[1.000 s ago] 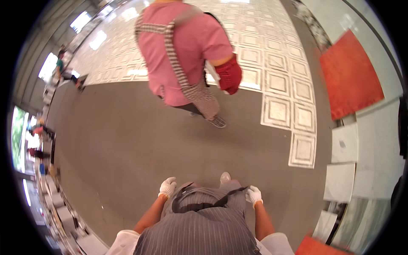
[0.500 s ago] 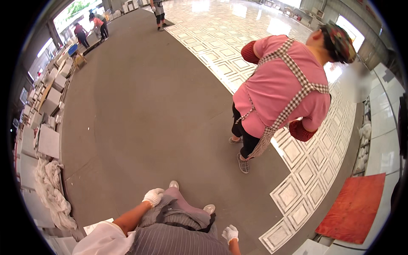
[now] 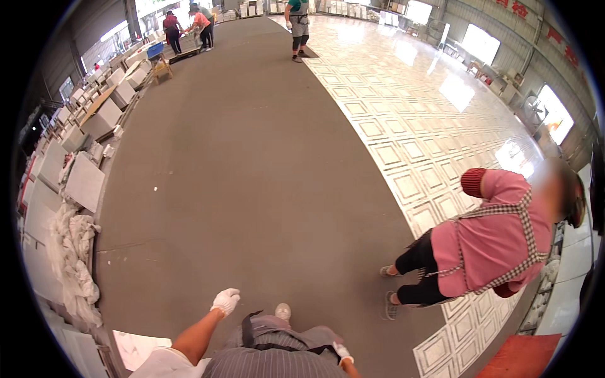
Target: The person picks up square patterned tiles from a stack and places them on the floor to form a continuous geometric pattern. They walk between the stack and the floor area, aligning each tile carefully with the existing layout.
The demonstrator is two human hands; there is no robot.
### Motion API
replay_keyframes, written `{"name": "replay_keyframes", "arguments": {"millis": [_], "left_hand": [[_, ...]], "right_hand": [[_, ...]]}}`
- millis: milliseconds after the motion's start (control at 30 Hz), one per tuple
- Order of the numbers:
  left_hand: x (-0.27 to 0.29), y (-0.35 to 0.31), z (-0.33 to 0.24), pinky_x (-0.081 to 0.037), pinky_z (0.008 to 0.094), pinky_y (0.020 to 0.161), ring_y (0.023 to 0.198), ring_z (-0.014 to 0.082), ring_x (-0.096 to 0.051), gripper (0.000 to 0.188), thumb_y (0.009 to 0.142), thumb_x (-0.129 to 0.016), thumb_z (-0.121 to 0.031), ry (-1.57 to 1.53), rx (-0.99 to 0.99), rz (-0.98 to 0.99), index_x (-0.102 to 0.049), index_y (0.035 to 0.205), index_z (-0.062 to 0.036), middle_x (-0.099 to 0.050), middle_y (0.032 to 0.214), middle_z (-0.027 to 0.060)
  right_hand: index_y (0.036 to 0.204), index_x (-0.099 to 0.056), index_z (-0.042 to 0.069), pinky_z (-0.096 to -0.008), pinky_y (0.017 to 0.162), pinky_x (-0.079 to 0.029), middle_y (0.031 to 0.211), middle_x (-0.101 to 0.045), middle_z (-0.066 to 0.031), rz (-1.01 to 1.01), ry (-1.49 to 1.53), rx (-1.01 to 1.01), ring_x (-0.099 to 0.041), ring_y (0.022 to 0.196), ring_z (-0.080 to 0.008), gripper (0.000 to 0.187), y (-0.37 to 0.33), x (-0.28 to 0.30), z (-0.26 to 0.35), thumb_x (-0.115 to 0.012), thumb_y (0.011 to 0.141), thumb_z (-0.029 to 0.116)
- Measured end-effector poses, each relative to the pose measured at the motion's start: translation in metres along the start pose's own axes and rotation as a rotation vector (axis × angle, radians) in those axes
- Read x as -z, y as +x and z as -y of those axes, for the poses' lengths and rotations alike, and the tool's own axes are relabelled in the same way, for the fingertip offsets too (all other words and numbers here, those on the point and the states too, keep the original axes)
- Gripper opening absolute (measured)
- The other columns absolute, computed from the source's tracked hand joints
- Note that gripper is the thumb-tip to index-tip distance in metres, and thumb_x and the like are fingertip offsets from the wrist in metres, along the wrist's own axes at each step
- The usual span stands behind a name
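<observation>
My left hand (image 3: 226, 300), in a white knit glove, hangs in front of me to the left over the grey floor (image 3: 252, 189). Its fingers are loosely bent, with nothing in them. My right hand (image 3: 341, 353), gloved the same way, is low beside my right thigh, close to my trousers. Its fingers look loose and hold nothing that I can see. I wear a dark striped apron (image 3: 271, 364), and one light shoe (image 3: 283, 312) shows ahead of me.
Right of me stands a person in a pink top (image 3: 491, 252), beside patterned marble tiles (image 3: 403, 151). Another person (image 3: 299, 28) stands farther off; several more work far left. Stone slabs (image 3: 85, 179) and crumpled plastic sheeting (image 3: 72, 246) line the left. A red board (image 3: 520, 358) lies lower right.
The view has turned and risen, so the pink-topped person sits lower and farther right. My left hand has swung forward from my thigh; my right hand has come back against my side.
</observation>
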State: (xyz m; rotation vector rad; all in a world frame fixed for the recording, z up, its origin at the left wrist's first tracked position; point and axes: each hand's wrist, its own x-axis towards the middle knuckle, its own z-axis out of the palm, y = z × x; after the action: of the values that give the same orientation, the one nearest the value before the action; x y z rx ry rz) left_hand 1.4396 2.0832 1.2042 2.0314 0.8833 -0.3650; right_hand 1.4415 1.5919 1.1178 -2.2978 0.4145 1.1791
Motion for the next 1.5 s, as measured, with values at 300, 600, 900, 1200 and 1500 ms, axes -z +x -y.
{"name": "replay_keyframes", "arguments": {"millis": [300, 600, 900, 1200, 1500], "left_hand": [[0.065, 0.105, -0.181, -0.049, 0.0259, 0.063, 0.067, 0.0108, -0.057, 0.040, 0.088, -0.058, -0.018, -0.482, -0.012, 0.140, -0.057, 0.124, 0.0007, -0.064, 0.083, 0.0051], [0.164, 0.299, -0.252, -0.052, 0.0290, 0.068, 0.072, 0.0144, -0.062, 0.042, 0.088, -0.056, -0.018, -0.390, -0.053, 0.066, -0.055, 0.126, 0.0018, -0.067, 0.091, 0.0104], [0.235, 0.346, -0.042, -0.052, 0.0339, 0.056, 0.065, 0.0227, -0.063, 0.040, 0.081, -0.059, -0.004, -0.727, 0.681, -0.407, -0.059, 0.122, -0.0010, -0.066, 0.083, 0.0138], [0.388, 0.514, 0.005, -0.050, 0.0398, 0.092, 0.107, 0.0300, -0.062, 0.028, 0.082, -0.056, -0.017, 0.830, 0.164, 0.239, -0.072, 0.104, -0.0091, -0.068, 0.110, 0.0134], [0.642, 0.904, -0.303, -0.045, 0.0385, 0.099, 0.115, 0.0315, -0.058, 0.038, 0.084, -0.055, -0.029, -0.126, 0.137, -0.286, -0.066, 0.114, -0.0091, -0.064, 0.119, 0.0135]], "right_hand": [[0.112, -0.068, 0.007, -0.0416, 0.093, -0.047, 0.111, -0.066, -0.0183, -0.117, 0.041, 0.299, -0.061, 0.108, -0.0352, 0.046, 0.062, 0.045, 0.213, -0.057, 0.088, 0.046], [0.117, -0.065, 0.003, -0.0381, 0.103, -0.041, 0.118, -0.064, -0.0198, -0.086, -0.082, 0.288, -0.056, 0.119, -0.0328, 0.054, 0.187, 0.156, 0.441, -0.064, 0.083, 0.045], [0.123, -0.057, 0.001, -0.0347, 0.084, -0.052, 0.110, -0.067, -0.0181, -0.010, -0.109, 0.766, -0.068, 0.094, -0.0262, 0.049, 0.309, 0.219, 0.851, -0.061, 0.088, 0.035], [0.127, -0.054, 0.002, -0.0269, 0.056, -0.049, 0.079, -0.061, -0.0047, 0.521, 0.155, 0.546, -0.058, 0.063, -0.0119, 0.043, 0.363, 0.151, 1.114, -0.060, 0.092, 0.026], [0.091, -0.071, 0.006, -0.0401, 0.074, -0.054, 0.089, -0.070, -0.0159, 0.202, -0.821, 0.496, -0.069, 0.086, -0.0292, 0.024, 0.584, 0.241, 1.058, -0.063, 0.078, 0.024]]}}
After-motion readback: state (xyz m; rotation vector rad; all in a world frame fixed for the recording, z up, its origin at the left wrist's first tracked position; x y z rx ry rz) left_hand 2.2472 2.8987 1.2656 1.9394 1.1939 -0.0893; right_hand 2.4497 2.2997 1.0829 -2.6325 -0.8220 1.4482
